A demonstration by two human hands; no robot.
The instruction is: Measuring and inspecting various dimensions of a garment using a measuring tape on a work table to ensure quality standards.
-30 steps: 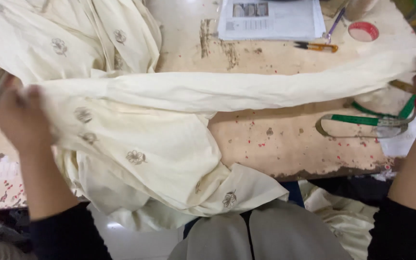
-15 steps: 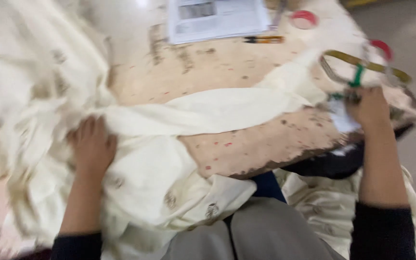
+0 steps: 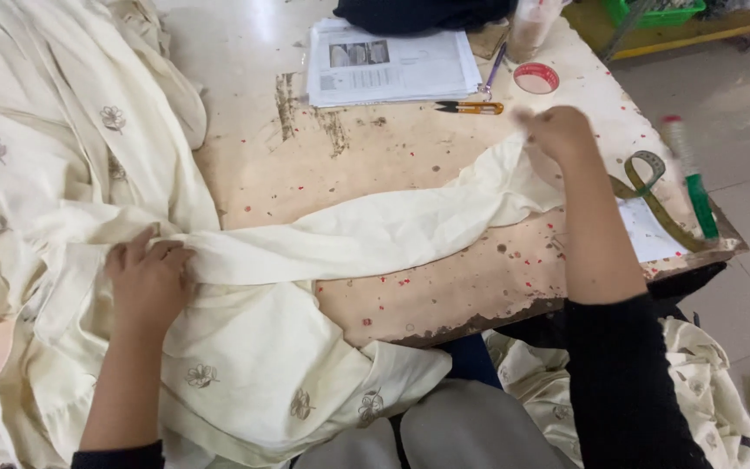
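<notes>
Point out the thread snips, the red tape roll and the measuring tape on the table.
thread snips (image 3: 470, 108), head view, on the orange handle.
red tape roll (image 3: 536, 78), head view, on its ring.
measuring tape (image 3: 653, 195), head view, on the green strip.
</notes>
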